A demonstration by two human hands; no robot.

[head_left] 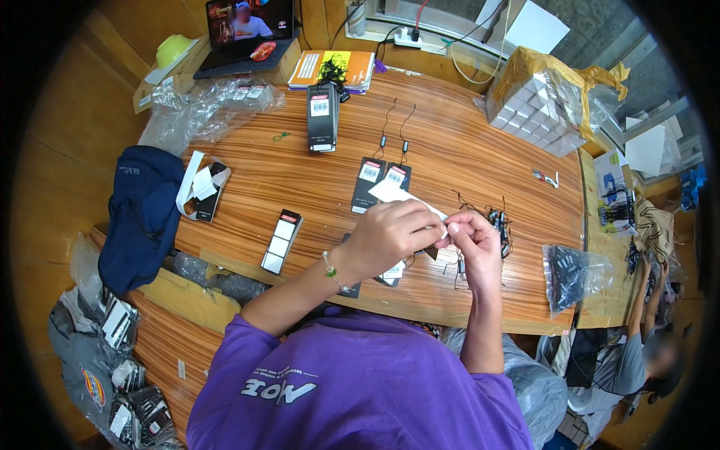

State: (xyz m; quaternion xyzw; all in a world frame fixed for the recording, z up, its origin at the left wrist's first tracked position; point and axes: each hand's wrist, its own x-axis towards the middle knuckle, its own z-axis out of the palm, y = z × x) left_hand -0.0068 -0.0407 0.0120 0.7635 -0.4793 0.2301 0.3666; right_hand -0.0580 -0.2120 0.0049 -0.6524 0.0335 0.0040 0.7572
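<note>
Both hands meet above the near middle of the wooden table. My left hand [403, 234], with a bracelet at its wrist, is closed around a white paper-like strip [397, 195] that sticks out past the knuckles. My right hand [474, 238] is pinched at the strip's near end, its fingertips touching the left ones. What lies between the fingertips is too small to make out. Beyond the hands lie black hang tags [367, 181] with white labels and looped cords. More tags are partly hidden below my left hand. A tangle of black cords [499, 225] lies beside my right hand.
A stack of black tags [322, 120] and a laptop [247, 34] stand at the back. Left are a tag strip [282, 241] and a navy cloth bag [139, 214]. Right are a bag of black parts [571, 277], snips [546, 178] and white boxes [536, 112]. Another person [630, 360] works far right.
</note>
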